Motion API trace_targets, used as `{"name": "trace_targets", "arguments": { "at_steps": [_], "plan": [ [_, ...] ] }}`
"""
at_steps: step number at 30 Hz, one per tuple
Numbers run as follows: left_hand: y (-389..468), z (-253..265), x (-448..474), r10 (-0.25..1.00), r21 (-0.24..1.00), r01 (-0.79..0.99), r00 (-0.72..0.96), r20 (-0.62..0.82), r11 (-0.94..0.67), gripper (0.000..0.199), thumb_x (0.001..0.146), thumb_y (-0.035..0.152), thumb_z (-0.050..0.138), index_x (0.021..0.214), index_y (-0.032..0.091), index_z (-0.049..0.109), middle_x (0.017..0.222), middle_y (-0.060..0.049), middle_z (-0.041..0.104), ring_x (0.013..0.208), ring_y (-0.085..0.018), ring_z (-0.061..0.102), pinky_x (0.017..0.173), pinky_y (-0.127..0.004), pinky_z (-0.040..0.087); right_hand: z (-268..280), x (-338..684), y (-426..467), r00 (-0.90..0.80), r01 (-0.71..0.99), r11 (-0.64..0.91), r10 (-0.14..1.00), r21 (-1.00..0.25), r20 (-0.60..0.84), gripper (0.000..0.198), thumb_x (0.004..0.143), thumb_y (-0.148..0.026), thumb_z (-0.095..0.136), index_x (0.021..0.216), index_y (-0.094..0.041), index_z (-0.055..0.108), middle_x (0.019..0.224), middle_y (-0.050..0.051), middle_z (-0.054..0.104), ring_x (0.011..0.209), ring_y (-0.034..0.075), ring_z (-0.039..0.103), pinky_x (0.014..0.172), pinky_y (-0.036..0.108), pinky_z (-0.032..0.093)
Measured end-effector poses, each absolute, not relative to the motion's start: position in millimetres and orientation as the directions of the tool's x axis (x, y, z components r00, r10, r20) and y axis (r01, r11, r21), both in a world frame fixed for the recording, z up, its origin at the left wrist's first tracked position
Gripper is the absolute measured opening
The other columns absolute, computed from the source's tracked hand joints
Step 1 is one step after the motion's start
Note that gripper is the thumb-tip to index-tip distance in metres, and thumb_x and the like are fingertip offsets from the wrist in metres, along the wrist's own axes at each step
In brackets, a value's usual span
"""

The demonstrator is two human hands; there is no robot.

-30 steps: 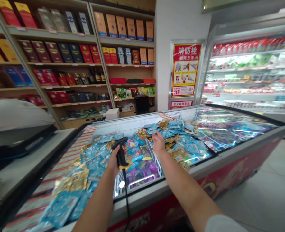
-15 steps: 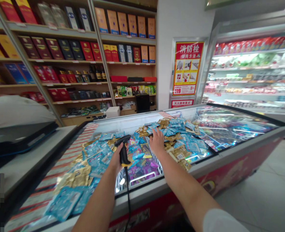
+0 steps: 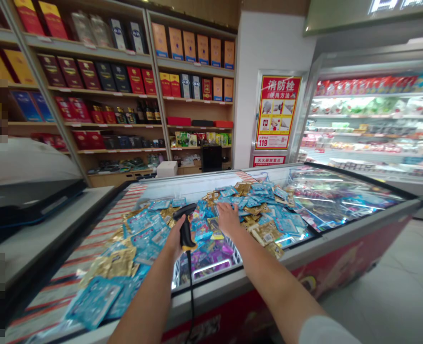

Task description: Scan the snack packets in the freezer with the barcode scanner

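Observation:
My left hand (image 3: 176, 235) is wrapped round the handle of a black and yellow barcode scanner (image 3: 185, 230), whose cable hangs down the freezer's front. The scanner's head points over the packets. To its right, my right hand (image 3: 229, 219) hovers at the edge of a heap of blue packets (image 3: 286, 220) and gold packets (image 3: 267, 231). Its fingers are apart, and I see nothing held in them. A white wire basket edge (image 3: 236, 249) passes under that hand. Between my hands lie purple packets (image 3: 211, 253). More blue packets (image 3: 145, 224) are spread on the left.
A chest freezer (image 3: 354, 241) with a glass top runs across in front of me. On the left, a person in a white top (image 3: 36, 162) is behind a counter (image 3: 50, 217). Shelves of boxes (image 3: 109, 102) and a lit display fridge (image 3: 372, 124) stand behind.
The view has tilted up slightly. My right hand has drawn back a little from the heap, toward me. My left hand keeps hold of the barcode scanner.

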State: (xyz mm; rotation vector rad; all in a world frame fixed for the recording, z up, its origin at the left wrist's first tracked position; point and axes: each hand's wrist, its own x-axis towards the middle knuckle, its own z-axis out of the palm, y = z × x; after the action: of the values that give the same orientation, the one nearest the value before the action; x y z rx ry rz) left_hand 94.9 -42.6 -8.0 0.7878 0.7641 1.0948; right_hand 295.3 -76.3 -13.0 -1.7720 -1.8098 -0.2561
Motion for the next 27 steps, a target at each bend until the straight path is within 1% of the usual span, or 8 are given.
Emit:
{"name": "trace_targets", "arguments": {
  "at_steps": [3,6,9,13,16,19,21,27],
  "plan": [
    [-44,-6,96,0.943,0.843,-0.456,0.292,-0.159,0.284,0.027,0.079,0.038,0.060,0.097,0.018,0.065,0.069,-0.001,0.065,0.054,-0.011,0.061,0.050,-0.020,0.050,-16,285,-79,-0.223,0.916,0.344,0.866,-0.208,0.448,0.038,0.081,-0.014,0.047,0.114,-0.025,0.063,0.126,0.003,0.058,0.119,0.020,0.047,0.106,0.041,0.026],
    [-46,-3,96,0.939,0.845,-0.450,0.304,-0.160,0.290,0.028,0.079,0.039,0.060,0.096,0.017,0.066,0.068,-0.001,0.064,0.051,-0.010,0.060,0.048,-0.020,0.049,-21,279,-77,-0.311,0.859,0.460,0.818,-0.225,0.483,0.037,0.082,-0.014,0.046,0.113,-0.024,0.064,0.123,0.004,0.060,0.115,0.017,0.051,0.102,0.034,0.033],
    [-48,-1,96,0.943,0.851,-0.444,0.291,-0.159,0.280,0.028,0.080,0.039,0.060,0.094,0.016,0.066,0.067,-0.001,0.064,0.049,-0.009,0.058,0.045,-0.019,0.047,-23,280,-72,-0.179,0.901,0.365,0.805,-0.234,0.565,0.040,0.083,-0.013,0.044,0.120,-0.016,0.058,0.127,0.009,0.057,0.118,0.019,0.049,0.102,0.034,0.034],
    [-50,0,96,0.937,0.854,-0.425,0.300,-0.179,0.300,0.030,0.080,0.040,0.059,0.095,0.015,0.067,0.067,-0.002,0.064,0.045,-0.009,0.056,0.040,-0.019,0.044,-23,287,-68,-0.029,0.973,0.136,0.871,-0.185,0.490,0.035,0.090,-0.023,0.041,0.118,-0.009,0.058,0.117,0.016,0.061,0.114,0.024,0.051,0.102,0.037,0.033],
    [-51,1,96,0.929,0.856,-0.412,0.322,-0.184,0.312,0.033,0.080,0.042,0.058,0.098,0.015,0.066,0.067,-0.001,0.063,0.042,-0.008,0.053,0.038,-0.019,0.043,-24,288,-67,-0.017,0.981,0.099,0.902,-0.168,0.430,0.034,0.092,-0.030,0.040,0.110,-0.011,0.061,0.114,0.014,0.062,0.115,0.023,0.050,0.102,0.036,0.033],
    [-52,2,96,0.928,0.864,-0.398,0.327,-0.181,0.309,0.034,0.081,0.042,0.057,0.100,0.015,0.065,0.064,0.000,0.062,0.040,-0.008,0.050,0.035,-0.019,0.042,-24,287,-67,0.049,0.973,0.053,0.902,-0.225,0.428,0.033,0.090,-0.030,0.044,0.112,-0.012,0.059,0.133,0.014,0.049,0.125,0.023,0.040,0.104,0.034,0.030],
    [-53,4,96,0.926,0.869,-0.381,0.325,-0.194,0.316,0.035,0.082,0.043,0.056,0.102,0.015,0.065,0.063,0.000,0.061,0.039,-0.009,0.050,0.034,-0.020,0.041,-23,286,-68,0.114,0.961,0.007,0.903,-0.278,0.415,0.033,0.088,-0.031,0.047,0.113,-0.013,0.058,0.139,0.014,0.042,0.126,0.024,0.038,0.103,0.036,0.030],
    [-55,5,96,0.934,0.873,-0.384,0.303,-0.189,0.301,0.032,0.083,0.039,0.056,0.100,0.015,0.065,0.077,-0.003,0.066,0.044,-0.008,0.053,0.036,-0.019,0.043,-17,283,-76,0.153,0.948,-0.027,0.912,-0.317,0.381,0.035,0.084,-0.037,0.052,0.109,-0.013,0.057,0.119,0.015,0.056,0.110,0.027,0.048,0.091,0.038,0.036]
  ]
}}
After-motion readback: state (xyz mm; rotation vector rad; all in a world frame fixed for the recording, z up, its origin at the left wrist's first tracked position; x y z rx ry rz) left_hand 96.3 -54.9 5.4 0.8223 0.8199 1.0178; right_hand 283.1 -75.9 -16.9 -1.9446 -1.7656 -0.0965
